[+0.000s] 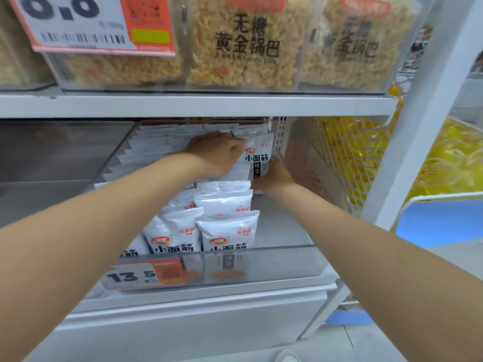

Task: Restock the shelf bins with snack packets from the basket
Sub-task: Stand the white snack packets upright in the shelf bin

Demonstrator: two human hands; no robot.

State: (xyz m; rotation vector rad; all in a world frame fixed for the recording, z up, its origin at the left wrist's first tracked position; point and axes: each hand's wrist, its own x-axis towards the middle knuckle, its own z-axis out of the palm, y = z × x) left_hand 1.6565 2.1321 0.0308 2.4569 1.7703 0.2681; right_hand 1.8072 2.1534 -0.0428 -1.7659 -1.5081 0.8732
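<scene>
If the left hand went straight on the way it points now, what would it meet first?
Likely the upright packet that the right hand grips, just past the left hand; depth is unclear. Beyond stands the perforated divider.

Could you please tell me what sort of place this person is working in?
Probably a grocery shop aisle: a barcoded price tag, a clear shelf bin, and rows of identical white snack packets.

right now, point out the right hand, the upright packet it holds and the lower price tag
right hand (274, 177), head view, back of the hand
upright packet (257, 159), head view, printed front face
lower price tag (130, 276), head view, beside the black digits
</scene>
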